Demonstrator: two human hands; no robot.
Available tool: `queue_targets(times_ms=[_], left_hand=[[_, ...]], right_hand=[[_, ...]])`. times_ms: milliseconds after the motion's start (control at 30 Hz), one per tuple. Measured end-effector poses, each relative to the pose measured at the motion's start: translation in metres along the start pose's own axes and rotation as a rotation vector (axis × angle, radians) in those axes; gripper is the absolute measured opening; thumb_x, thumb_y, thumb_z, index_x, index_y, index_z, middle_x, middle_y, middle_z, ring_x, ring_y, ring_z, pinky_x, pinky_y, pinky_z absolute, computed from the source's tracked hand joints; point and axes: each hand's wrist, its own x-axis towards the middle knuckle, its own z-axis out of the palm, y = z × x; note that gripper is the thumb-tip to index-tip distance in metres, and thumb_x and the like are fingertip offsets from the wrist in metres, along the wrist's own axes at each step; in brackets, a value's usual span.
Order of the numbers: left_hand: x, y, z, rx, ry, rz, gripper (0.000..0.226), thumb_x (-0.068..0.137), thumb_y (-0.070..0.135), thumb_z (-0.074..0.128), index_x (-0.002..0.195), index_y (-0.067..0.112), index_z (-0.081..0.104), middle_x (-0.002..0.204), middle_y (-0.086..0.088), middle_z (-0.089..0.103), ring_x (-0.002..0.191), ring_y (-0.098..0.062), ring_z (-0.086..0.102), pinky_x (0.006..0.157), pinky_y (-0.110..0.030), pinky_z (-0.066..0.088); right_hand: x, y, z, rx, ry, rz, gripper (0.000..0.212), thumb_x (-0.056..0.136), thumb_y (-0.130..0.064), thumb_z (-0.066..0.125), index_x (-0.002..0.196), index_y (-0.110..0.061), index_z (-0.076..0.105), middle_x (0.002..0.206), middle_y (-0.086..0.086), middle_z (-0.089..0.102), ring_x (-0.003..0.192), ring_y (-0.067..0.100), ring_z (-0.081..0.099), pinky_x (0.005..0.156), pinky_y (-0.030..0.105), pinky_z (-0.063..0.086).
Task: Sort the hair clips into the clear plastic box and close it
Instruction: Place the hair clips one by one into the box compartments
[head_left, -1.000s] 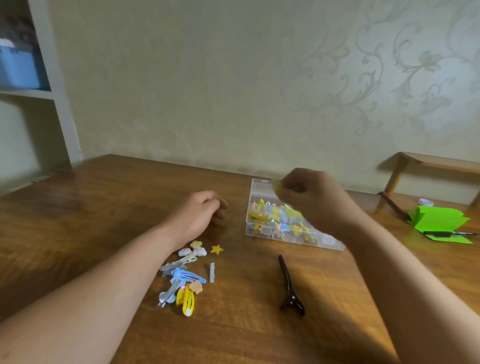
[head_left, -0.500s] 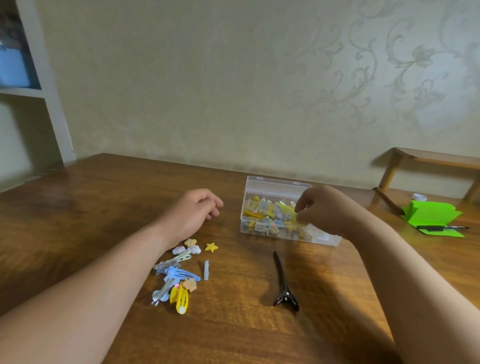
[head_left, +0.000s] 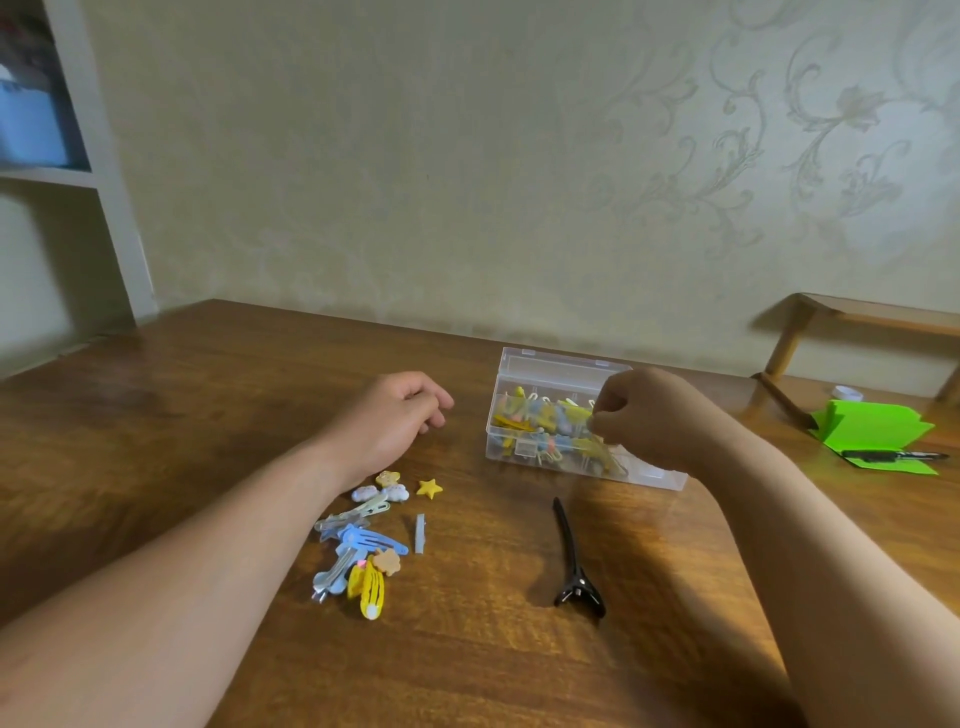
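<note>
- Presently the right hand sits right of centre, over the open clear plastic box. Its fingers are curled, with the tips down among the yellow clips inside. Whether they pinch one or have let go, I cannot tell.
- The left hand rests on the table left of the box, with fingers loosely curled and nothing in them.
- The loose hair clips lie in a heap at lower centre, under the left forearm and well apart from the box.
- Risk: the box looks light, and the left hand is not steadying it. A push or snag from the right fingers could slide or tip it.
- Risk: the clips inside are heaped high. Any standing proud of the rim would likely keep the lid, which stands up at the far edge, from shutting.
- Risk: the left forearm passes just over the heap, so a careless sweep could scatter the small pieces.
- Risk: the long black clip, at lower centre right, may be too long for a compartment.
- Count: there is one box, one black clip, one yellow star and one grey bar.
- Count: the heap holds roughly a dozen pieces, but they overlap too much for an exact number.
- Count: those in the box are too tangled to number.
- One green folded paper lies at the right edge.
</note>
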Motion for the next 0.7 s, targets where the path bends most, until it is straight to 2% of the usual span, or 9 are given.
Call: queue_targets(times_ms=[100,200,300,433,567,700], left_hand=[[0.000,0.000,0.000,-0.001,-0.001,-0.003,0.030,0.110,0.018,0.048,0.114,0.028,0.076,0.106,0.005,0.076,0.102,-0.011,0.070,0.087,-0.031,0.053],[0.002,-0.001,0.001,-0.019,0.003,-0.017,0.030,0.112,0.020,0.047,0.114,0.028,0.076,0.106,0.005,0.077,0.103,-0.011,0.071,0.094,-0.035,0.054],[0.004,-0.001,0.001,-0.024,0.003,-0.014,0.030,0.112,0.021,0.048,0.107,0.028,0.077,0.103,0.002,0.078,0.102,-0.015,0.070,0.094,-0.038,0.053],[0.006,-0.005,0.001,-0.085,-0.012,0.014,0.026,0.104,0.012,0.054,0.102,0.017,0.079,0.103,-0.010,0.077,0.090,-0.018,0.067,0.085,-0.036,0.051],[0.005,-0.004,0.001,-0.115,-0.002,-0.004,0.024,0.096,0.019,0.056,0.101,0.019,0.080,0.091,0.000,0.075,0.084,-0.018,0.065,0.083,-0.037,0.053],[0.004,-0.002,-0.001,-0.106,-0.012,0.006,0.030,0.086,0.033,0.053,0.098,0.027,0.080,0.093,0.001,0.077,0.089,-0.018,0.069,0.092,-0.044,0.056]], right_hand=[[-0.005,-0.015,0.001,0.035,0.095,-0.087,0.009,0.097,-0.026,0.063,0.091,-0.029,0.070,0.085,-0.010,0.071,0.079,0.012,0.067,0.078,0.041,0.064],[-0.015,-0.044,0.008,0.107,0.157,-0.224,0.012,0.099,-0.026,0.060,0.095,-0.027,0.072,0.088,-0.010,0.073,0.082,0.013,0.068,0.077,0.041,0.062],[-0.028,-0.076,0.021,0.114,0.084,-0.361,0.019,0.101,-0.024,0.059,0.110,-0.029,0.075,0.101,-0.011,0.075,0.090,0.011,0.068,0.079,0.034,0.059],[-0.035,-0.101,0.053,0.037,-0.056,-0.488,0.022,0.098,-0.025,0.057,0.112,-0.028,0.072,0.100,-0.006,0.072,0.089,0.019,0.065,0.077,0.041,0.057],[-0.033,-0.110,0.064,-0.035,-0.112,-0.515,0.025,0.099,-0.035,0.064,0.122,-0.028,0.070,0.107,-0.007,0.060,0.097,0.019,0.062,0.082,0.039,0.055],[-0.029,-0.109,0.062,-0.075,-0.149,-0.490,0.019,0.098,-0.034,0.065,0.114,-0.028,0.074,0.106,-0.004,0.066,0.097,0.021,0.064,0.084,0.043,0.058]])
